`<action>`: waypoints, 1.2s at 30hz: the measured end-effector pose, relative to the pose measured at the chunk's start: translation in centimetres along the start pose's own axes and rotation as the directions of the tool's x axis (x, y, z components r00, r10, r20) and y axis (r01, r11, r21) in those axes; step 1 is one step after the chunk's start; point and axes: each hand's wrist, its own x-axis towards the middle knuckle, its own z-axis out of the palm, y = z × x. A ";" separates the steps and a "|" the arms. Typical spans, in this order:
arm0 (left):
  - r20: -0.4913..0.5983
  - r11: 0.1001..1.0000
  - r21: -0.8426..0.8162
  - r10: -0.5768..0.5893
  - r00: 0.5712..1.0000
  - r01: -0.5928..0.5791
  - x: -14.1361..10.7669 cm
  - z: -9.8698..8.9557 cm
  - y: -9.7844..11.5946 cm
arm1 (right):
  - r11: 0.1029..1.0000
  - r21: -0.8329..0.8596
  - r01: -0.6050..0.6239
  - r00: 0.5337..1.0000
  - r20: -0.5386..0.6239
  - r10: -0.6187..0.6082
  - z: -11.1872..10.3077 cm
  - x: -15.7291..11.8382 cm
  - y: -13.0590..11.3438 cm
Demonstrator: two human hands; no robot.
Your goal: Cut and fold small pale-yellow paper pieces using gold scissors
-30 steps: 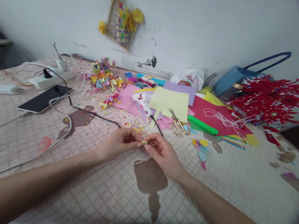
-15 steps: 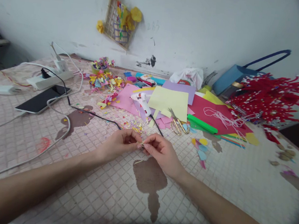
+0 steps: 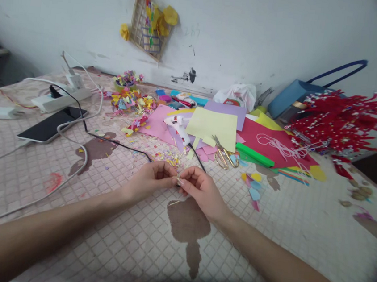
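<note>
My left hand (image 3: 153, 180) and my right hand (image 3: 202, 191) meet fingertip to fingertip above the near middle of the table. Both are closed in a pinch on a small pale piece of paper (image 3: 178, 179), mostly covered by the fingers. Its exact shape is too small to make out. Just beyond the hands lie tiny paper scraps (image 3: 169, 158) and a white glue gun (image 3: 179, 129) with a black cord. Gold-handled scissors (image 3: 223, 156) rest past my right hand, against a pale yellow sheet (image 3: 213, 125). A short thin sliver (image 3: 175, 203) lies below the fingers.
At left are a phone (image 3: 52, 124), a power strip (image 3: 58, 99) and looping white cables. A heap of coloured paper strips (image 3: 130, 101) sits farther back. To the right lie a green stick (image 3: 254, 154), white string (image 3: 285, 147), paper petals (image 3: 254, 193) and a red beaded bundle (image 3: 338, 123).
The fingertips have shifted slightly around the small piece, and both hands still pinch it. The whole view has moved a little; nothing else on the table has changed.
</note>
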 end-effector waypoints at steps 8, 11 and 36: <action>-0.015 0.999 -0.022 -0.031 0.999 0.030 0.0 0.2 -0.2 | 1.000 0.010 -0.008 1.000 -0.009 0.008 0.1 0.0 0.0; -0.025 0.999 -0.029 -0.044 0.999 0.043 0.0 0.4 -0.2 | 1.000 0.006 -0.008 1.000 -0.019 0.008 0.2 0.1 -0.1; -0.004 0.998 -0.015 -0.066 0.998 0.066 -0.3 0.4 0.6 | 1.000 -0.031 -0.004 1.000 -0.009 0.003 0.2 0.0 -0.6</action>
